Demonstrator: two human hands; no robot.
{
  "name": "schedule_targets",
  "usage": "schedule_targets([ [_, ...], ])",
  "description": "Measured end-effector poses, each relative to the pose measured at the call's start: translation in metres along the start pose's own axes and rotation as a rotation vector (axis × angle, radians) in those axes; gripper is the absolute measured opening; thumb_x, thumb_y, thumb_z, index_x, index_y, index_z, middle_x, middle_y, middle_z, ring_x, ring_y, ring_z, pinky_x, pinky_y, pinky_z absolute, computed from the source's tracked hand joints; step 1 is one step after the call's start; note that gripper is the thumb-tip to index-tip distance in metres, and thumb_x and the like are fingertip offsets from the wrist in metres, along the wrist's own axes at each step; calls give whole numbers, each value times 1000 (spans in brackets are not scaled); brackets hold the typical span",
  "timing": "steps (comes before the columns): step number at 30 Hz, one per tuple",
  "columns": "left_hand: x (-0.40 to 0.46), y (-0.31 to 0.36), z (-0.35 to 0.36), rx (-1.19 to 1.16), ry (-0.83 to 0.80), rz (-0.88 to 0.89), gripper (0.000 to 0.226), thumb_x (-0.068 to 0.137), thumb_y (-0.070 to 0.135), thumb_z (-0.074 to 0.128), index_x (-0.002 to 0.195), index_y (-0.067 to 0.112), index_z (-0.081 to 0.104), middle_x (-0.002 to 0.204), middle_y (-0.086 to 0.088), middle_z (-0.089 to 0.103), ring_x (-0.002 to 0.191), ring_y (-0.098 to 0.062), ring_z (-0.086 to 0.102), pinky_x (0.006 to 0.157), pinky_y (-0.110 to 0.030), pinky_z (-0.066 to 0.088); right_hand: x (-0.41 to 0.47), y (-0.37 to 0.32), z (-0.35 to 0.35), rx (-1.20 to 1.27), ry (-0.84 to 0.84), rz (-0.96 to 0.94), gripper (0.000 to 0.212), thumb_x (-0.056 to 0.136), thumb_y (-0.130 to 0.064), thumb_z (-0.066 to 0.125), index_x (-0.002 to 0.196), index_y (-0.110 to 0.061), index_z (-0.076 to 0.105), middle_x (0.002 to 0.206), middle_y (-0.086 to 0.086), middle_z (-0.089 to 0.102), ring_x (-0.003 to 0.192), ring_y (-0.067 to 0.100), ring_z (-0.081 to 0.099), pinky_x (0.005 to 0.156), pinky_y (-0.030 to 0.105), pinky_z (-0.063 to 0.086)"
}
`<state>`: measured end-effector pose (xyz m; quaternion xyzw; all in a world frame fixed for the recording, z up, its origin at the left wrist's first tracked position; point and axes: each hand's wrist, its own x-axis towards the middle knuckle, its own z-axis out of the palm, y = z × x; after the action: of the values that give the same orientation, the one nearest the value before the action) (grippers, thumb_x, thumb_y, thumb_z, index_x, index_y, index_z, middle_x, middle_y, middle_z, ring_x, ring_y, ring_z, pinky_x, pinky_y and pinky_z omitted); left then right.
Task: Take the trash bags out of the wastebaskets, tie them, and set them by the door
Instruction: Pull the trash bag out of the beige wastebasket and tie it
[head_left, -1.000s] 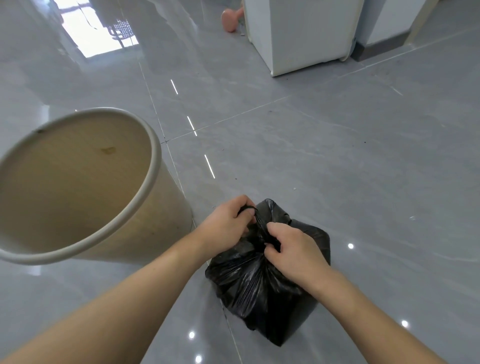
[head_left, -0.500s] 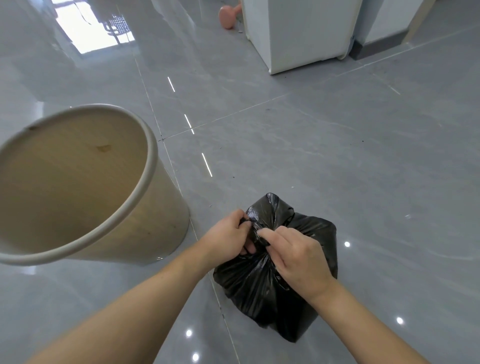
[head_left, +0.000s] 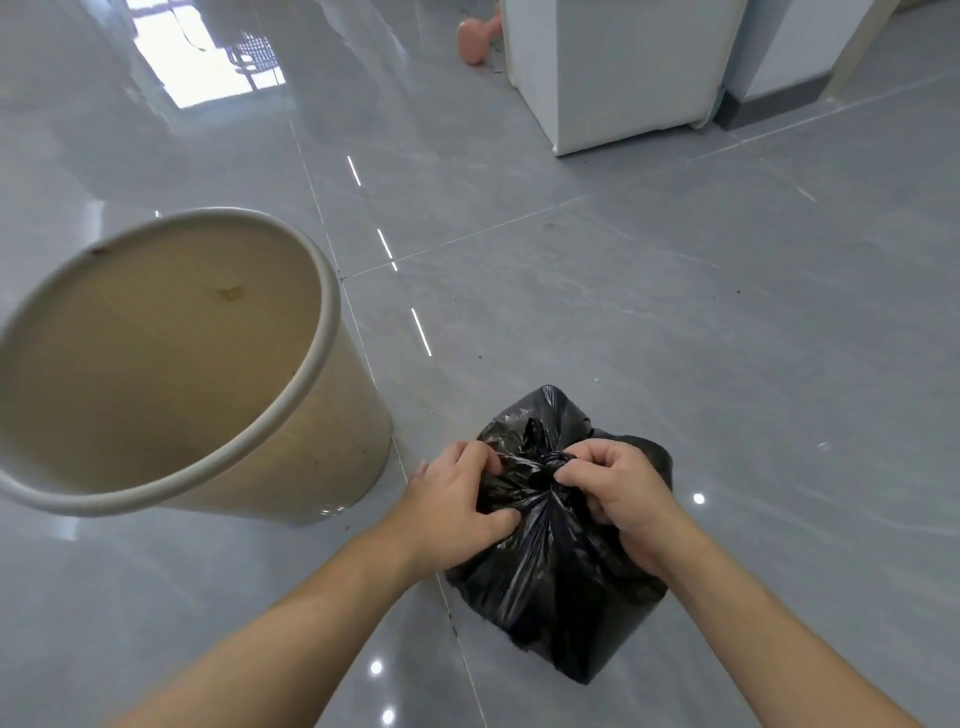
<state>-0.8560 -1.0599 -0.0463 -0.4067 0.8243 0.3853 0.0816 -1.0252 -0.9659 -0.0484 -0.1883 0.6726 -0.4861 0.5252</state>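
A full black trash bag (head_left: 556, 577) sits on the grey tile floor at the lower middle. Its top is gathered into a small knot between my hands. My left hand (head_left: 457, 506) grips the plastic on the knot's left side, and my right hand (head_left: 618, 493) grips it on the right. Both hands are closed on the bag's neck. To the left stands a beige round wastebasket (head_left: 311, 415) with no bag in it, its bare inside showing.
A white appliance or cabinet (head_left: 618, 73) stands at the back, with a pink object (head_left: 472, 39) beside it on the floor. A dark baseboard (head_left: 769, 101) runs at the far right. Glossy grey tiles (head_left: 675, 291) stretch between these and the bag.
My hands have moved apart to either side of the bag's neck, and a tight knot now shows between them. The bag stays on the floor.
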Motion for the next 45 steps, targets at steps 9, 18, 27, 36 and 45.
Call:
schedule_targets([
  [9,2,-3,3,237,133,34,19,86,19,47,103,27,49,120,7,48,116,-19,45,111,-50,23,2,4,2,-59,45,34,12,86,-3,64,94,-12,63,49,-7,56,41,6,48,39,17,37],
  [18,-5,6,15,294,98,24,36,86,28,46,122,25,45,132,5,42,124,-21,40,116,-52,12,5,4,5,-294,160,-42,31,83,-24,66,61,-6,52,56,2,49,50,12,46,51,29,39],
  [27,-8,0,21,229,108,-31,36,83,33,48,119,30,43,128,6,42,122,-22,38,113,-48,20,7,12,0,41,127,80,20,87,-18,64,69,-12,61,56,2,50,40,8,39,42,21,25],
  [36,-8,-5,26,264,114,-47,36,85,27,46,122,28,43,127,3,41,121,-24,37,113,-45,19,9,12,5,-440,222,-144,20,90,-22,62,108,-28,59,80,0,73,45,11,63,52,23,45],
  [45,-5,-3,29,256,126,-63,42,86,25,45,129,27,43,134,3,37,127,-24,33,114,-44,17,5,12,3,-710,303,-214,33,96,-32,54,71,-11,57,103,1,46,88,13,52,79,23,33],
])
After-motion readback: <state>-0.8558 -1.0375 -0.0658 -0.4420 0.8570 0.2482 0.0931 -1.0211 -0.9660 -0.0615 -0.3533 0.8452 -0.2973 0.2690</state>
